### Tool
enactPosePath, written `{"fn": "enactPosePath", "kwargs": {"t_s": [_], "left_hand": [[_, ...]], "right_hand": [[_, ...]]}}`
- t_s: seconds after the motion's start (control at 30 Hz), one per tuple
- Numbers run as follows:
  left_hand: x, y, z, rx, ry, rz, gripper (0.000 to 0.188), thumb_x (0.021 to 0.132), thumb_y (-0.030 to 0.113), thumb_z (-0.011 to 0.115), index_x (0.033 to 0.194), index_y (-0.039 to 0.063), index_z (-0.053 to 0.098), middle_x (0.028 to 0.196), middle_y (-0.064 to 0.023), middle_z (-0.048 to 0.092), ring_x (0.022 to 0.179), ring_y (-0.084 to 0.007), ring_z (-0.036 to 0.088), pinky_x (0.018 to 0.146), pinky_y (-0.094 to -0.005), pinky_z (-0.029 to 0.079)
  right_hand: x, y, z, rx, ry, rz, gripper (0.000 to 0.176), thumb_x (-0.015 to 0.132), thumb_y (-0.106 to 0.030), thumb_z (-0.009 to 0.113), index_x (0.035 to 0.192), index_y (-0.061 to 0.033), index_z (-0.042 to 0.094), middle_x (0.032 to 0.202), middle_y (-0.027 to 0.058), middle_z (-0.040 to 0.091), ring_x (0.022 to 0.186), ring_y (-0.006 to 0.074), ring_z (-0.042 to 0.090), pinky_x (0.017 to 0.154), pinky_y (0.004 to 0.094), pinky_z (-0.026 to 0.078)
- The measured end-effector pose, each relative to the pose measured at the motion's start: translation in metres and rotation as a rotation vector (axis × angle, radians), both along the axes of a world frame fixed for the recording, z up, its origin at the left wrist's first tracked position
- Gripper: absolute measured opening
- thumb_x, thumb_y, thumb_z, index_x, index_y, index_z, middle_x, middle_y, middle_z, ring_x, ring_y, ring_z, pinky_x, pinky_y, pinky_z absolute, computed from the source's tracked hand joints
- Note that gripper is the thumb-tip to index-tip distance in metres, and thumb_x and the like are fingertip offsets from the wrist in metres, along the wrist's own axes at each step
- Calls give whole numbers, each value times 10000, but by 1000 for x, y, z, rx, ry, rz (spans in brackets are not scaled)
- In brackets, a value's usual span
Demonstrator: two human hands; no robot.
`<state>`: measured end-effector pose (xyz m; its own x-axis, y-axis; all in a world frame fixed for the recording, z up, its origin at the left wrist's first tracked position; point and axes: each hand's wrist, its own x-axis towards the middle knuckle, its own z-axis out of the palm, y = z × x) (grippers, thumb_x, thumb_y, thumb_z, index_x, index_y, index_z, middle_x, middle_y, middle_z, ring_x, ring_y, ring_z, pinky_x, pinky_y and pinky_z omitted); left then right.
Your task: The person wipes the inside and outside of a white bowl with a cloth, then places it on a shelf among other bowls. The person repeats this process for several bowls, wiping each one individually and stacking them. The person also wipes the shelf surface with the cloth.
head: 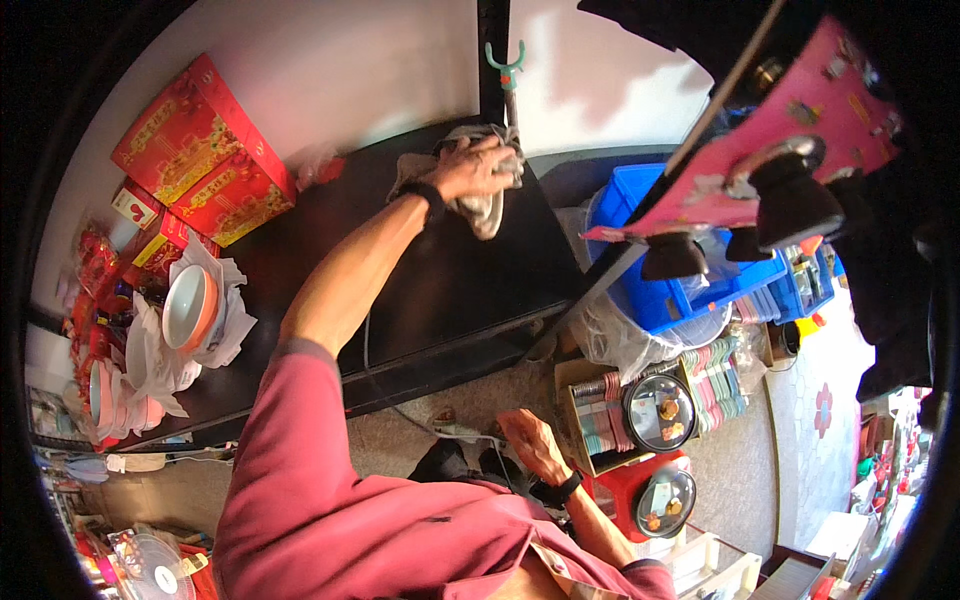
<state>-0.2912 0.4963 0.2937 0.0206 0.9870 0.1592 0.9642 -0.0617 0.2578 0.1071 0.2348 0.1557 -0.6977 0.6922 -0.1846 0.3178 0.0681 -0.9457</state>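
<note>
My left hand (474,171) presses down on a crumpled greyish cloth (484,214) at the far right corner of a black tabletop (480,285). The fingers bend over the cloth and hide part of it. Right behind the cloth stands a pole with a green forked tip (507,64), against the wall. My right hand (534,444) hangs low in front of my body, off the table, loosely curled. I see nothing in it, though its palm side is hidden. A thin grey cable (420,426) passes close to its fingers.
Red gift boxes (202,150) and orange-and-white bowls (187,306) in paper occupy the table's left end. Blue plastic crates (637,195) stand right of the table. Nearer are a carton of packaged goods (592,420) and a red stool (622,495). A pink sheet (787,127) hangs upper right.
</note>
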Motion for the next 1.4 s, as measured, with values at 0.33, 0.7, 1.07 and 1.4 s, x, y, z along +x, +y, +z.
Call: {"fn": "enactPosePath", "kwargs": {"t_s": [0.33, 0.7, 1.07, 1.4], "left_hand": [[136, -121, -3, 135, 22, -433, 469, 974, 375, 659, 1415, 215, 636, 1626, -84, 439, 1342, -401, 457, 1175, -546, 322], [187, -224, 7, 258, 120, -24, 556, 973, 317, 671, 1489, 161, 537, 1504, -185, 488, 1257, -423, 492, 1051, -678, 403], [103, -423, 14, 213, 167, 431, 513, 886, 39, 703, 1390, 55, 609, 1500, -184, 529, 1166, -412, 560, 1020, -500, 495], [78, -488, 85, 18, -1, 665, 506, 855, 12, 671, 1353, 72, 609, 1340, -157, 645, 1257, -377, 606, 1058, -438, 493]], "right_hand": [[-7, -13, -5, 142, 92, 131, 187, 971, -96, 644, 1136, -21, 692, 983, 191, 682, 896, 392, 683, 751, 443, 551], [-16, -29, 2, 118, 100, 221, 225, 955, -58, 662, 1172, -29, 713, 1002, 182, 705, 893, 362, 709, 782, 413, 568], [-8, -24, 3, 165, 38, 287, 250, 1031, -198, 652, 1221, -50, 718, 1063, 143, 734, 943, 296, 735, 791, 380, 573], [-15, -22, 10, 131, 136, 315, 225, 1000, -124, 672, 1206, -39, 710, 1049, 150, 715, 916, 301, 726, 765, 379, 575]]}}
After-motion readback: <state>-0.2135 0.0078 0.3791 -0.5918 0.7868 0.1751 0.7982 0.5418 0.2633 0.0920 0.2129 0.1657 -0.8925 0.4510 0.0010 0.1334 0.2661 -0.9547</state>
